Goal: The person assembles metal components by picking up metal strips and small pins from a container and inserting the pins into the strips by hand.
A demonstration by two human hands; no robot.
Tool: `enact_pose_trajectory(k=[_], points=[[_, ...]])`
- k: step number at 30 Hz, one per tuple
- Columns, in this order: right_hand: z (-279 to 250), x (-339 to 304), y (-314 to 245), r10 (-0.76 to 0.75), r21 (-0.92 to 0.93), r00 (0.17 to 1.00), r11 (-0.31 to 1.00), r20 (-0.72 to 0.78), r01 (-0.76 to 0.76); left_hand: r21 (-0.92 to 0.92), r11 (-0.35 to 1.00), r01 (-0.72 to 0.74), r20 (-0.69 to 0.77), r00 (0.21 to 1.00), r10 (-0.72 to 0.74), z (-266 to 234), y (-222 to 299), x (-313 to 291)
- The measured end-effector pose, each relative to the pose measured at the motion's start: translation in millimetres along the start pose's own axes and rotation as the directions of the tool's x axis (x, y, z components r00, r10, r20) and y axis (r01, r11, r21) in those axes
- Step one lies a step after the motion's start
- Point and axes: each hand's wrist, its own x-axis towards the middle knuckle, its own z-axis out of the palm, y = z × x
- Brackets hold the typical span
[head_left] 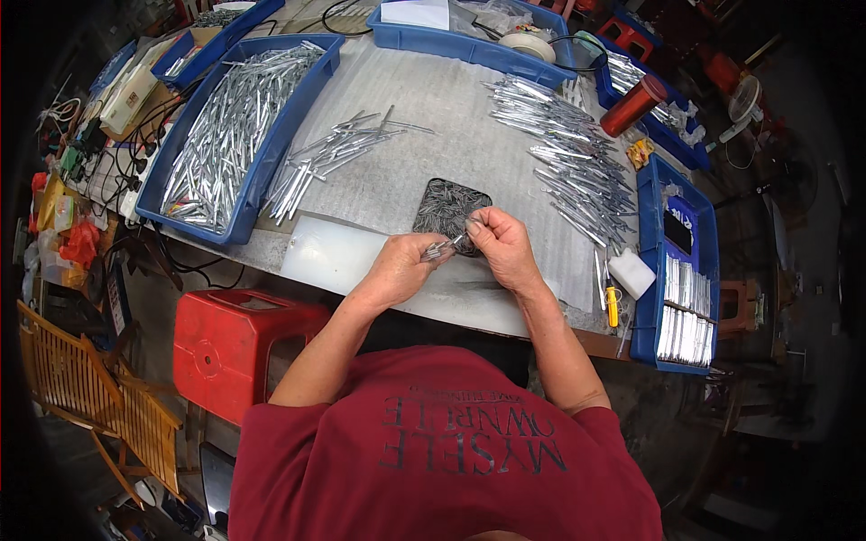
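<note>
My left hand (pixel 397 270) is closed around a few slim silvery metal rods (pixel 437 251), their ends pointing toward the right. Close beside it, my right hand (pixel 505 248) pinches with thumb and forefinger at the tip of one rod. Whether a small part sits in that pinch is too small to tell. Just beyond both hands lies a dark shallow tray (pixel 460 181) filled with small dark grey pins (pixel 442 204). A loose heap of silvery rods (pixel 329 155) rests to the left on the table, and a longer heap (pixel 577 158) spreads to the right.
A blue bin (pixel 242 219) full of rods stands left; another blue bin (pixel 644 329) with stacked silvery pieces stands right. Near the right edge are a white container (pixel 631 273) and a yellow-handled tool (pixel 612 308). A white board (pixel 329 255) lies at the front edge, a red stool (pixel 216 347) below.
</note>
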Motion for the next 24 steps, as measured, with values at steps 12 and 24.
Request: enact_pose_trajectory(k=[12,24], points=[[6,-4,1,-0.007,0.007,0.999,1.000,-0.054,0.007,0.109,0.993,-0.046,-0.010,0.999,0.047,-1,-1,0],[13,-8,2,-0.037,0.057,0.988,0.997,-0.153,0.047,0.012,0.999,-0.031,-0.030,0.999,0.032,2,8,3]])
